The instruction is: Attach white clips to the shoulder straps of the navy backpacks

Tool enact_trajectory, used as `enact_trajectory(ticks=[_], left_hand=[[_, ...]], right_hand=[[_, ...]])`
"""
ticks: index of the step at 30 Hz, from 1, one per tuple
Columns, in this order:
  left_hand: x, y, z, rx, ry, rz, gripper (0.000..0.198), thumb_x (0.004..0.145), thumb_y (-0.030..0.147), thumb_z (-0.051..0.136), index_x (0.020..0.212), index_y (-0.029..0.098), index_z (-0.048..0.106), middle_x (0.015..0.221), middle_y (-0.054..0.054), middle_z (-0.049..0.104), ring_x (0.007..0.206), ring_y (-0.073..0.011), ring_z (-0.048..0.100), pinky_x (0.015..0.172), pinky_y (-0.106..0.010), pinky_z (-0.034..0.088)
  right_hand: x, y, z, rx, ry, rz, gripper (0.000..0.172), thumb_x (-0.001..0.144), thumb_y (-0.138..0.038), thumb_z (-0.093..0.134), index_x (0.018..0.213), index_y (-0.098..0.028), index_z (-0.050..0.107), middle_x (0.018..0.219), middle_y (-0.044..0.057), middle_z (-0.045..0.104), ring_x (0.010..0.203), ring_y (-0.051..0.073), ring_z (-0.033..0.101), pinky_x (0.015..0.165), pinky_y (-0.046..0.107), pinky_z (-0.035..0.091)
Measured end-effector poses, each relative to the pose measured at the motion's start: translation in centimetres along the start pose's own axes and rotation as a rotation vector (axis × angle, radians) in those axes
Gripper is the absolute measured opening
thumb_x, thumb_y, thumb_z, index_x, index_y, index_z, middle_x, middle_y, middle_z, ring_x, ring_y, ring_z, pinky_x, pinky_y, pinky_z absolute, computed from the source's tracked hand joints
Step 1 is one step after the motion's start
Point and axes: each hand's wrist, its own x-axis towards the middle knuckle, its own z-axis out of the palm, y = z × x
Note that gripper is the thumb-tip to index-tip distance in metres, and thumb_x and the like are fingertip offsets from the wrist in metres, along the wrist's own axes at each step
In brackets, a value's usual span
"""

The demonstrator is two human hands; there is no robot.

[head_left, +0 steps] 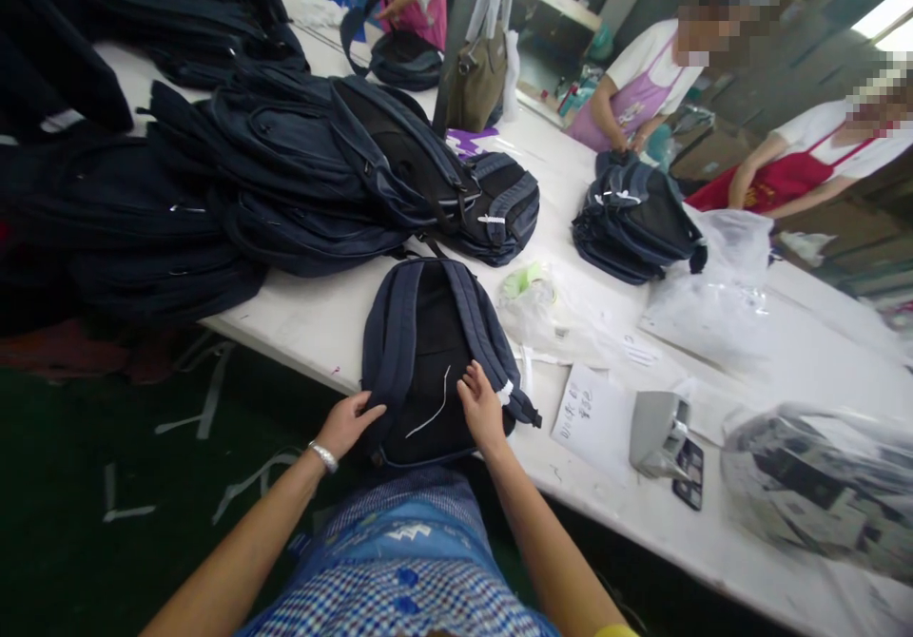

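A navy backpack (428,333) lies back-side up at the near edge of the white table (314,323), straps toward me. My left hand (349,423) grips its lower left corner, fingers curled over the edge. On the black back panel rests my right hand (481,409), fingers spread flat beside the right strap. A loose white thread (437,404) lies on the panel between my hands.
A heap of navy backpacks (285,171) fills the table's left. Another backpack (631,219) lies by clear plastic bags (720,285). A paper note (595,418), tape dispenser (660,433) and bagged item (820,490) sit right. Three people work across the table.
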Motion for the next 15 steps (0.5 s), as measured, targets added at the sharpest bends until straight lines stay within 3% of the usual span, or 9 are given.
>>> enact_trajectory(ticks=[2,4,7,10,12,15], left_hand=[[0.2,-0.2,-0.2,-0.093,-0.064,-0.036,0.045,0.065,0.05,0.073,0.094,0.015,0.071,0.093,-0.007,0.075,0.091,-0.029,0.068,0.086,-0.042,0.053],[0.5,-0.3,-0.5,-0.179,-0.121,-0.063,0.05,0.063,0.046,0.076,0.102,0.015,0.069,0.1,-0.007,0.074,0.096,-0.0289,0.067,0.09,-0.043,0.051],[0.8,-0.1,-0.8,-0.23,-0.155,-0.104,0.054,0.06,0.042,0.08,0.105,0.015,0.068,0.103,-0.008,0.073,0.099,-0.0293,0.066,0.094,-0.045,0.049],[0.8,-0.2,-0.9,-0.28,-0.153,-0.13,0.051,0.06,0.041,0.08,0.102,0.014,0.069,0.103,-0.01,0.073,0.099,-0.0295,0.066,0.095,-0.045,0.048],[0.6,-0.4,-0.9,-0.329,-0.149,-0.128,0.052,0.061,0.041,0.08,0.104,0.013,0.068,0.105,-0.011,0.072,0.101,-0.0289,0.065,0.095,-0.044,0.048],[0.5,-0.7,-0.7,-0.378,-0.138,-0.126,0.055,0.061,0.039,0.08,0.107,0.013,0.066,0.107,-0.013,0.071,0.101,-0.0285,0.065,0.094,-0.043,0.048]], right_hand=[[-0.9,0.1,-0.9,-0.312,-0.026,-0.282,0.045,0.087,-0.019,0.048,0.132,-0.024,0.05,0.136,0.01,0.051,0.126,0.023,0.046,0.105,0.043,0.039],[-1.6,0.3,-1.3,-0.555,-0.228,-0.52,0.047,0.085,-0.007,0.044,0.126,-0.028,0.057,0.133,0.006,0.054,0.128,0.022,0.043,0.108,0.044,0.035],[-1.7,0.7,-1.0,-0.766,-0.512,-0.713,0.042,0.085,-0.006,0.05,0.116,-0.03,0.063,0.122,0.004,0.063,0.127,0.024,0.044,0.111,0.053,0.026],[-1.4,0.7,-0.8,-0.824,-0.52,-0.81,0.028,0.088,-0.012,0.051,0.105,-0.029,0.067,0.111,0.003,0.069,0.126,0.025,0.046,0.113,0.059,0.012],[-1.3,0.2,-0.7,-0.804,-0.475,-0.82,0.03,0.089,-0.011,0.049,0.105,-0.028,0.067,0.106,0.003,0.07,0.126,0.024,0.046,0.114,0.058,0.009],[-1.4,-0.4,0.0,-0.738,-0.403,-0.656,0.033,0.087,-0.013,0.049,0.113,-0.026,0.065,0.097,0.007,0.071,0.11,0.025,0.059,0.11,0.05,0.027]])
